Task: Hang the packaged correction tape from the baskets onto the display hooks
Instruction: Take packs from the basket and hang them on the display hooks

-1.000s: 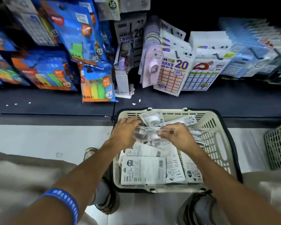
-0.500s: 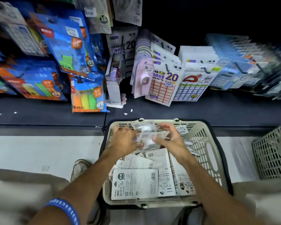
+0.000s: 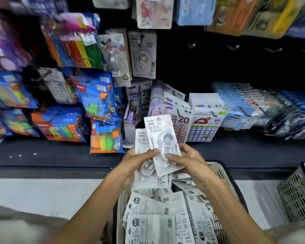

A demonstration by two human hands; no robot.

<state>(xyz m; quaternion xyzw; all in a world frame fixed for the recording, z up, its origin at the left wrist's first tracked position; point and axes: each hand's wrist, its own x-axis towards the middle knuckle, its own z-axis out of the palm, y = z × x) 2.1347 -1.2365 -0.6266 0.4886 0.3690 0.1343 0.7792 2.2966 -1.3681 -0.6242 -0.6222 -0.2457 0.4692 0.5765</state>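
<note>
Both hands held white carded packs of correction tape above a beige slotted plastic basket point(image 3: 224, 175) full of similar packs. The left hand point(image 3: 139, 161) gripped the rear pack point(image 3: 141, 143); the right hand point(image 3: 187, 159) pinched the tilted front pack point(image 3: 162, 138). Bare metal display hooks point(image 3: 233, 47) jutted from the dark panel above.

Even overhead light is falling on the correction tape packs point(image 3: 163, 141) and floor, while the display backboard point(image 3: 218, 67) is sitting in deep shadow. Wide-angle distortion is bending the edges; the upper-left packets point(image 3: 11, 41) are smearing, probably from motion blur.
</note>
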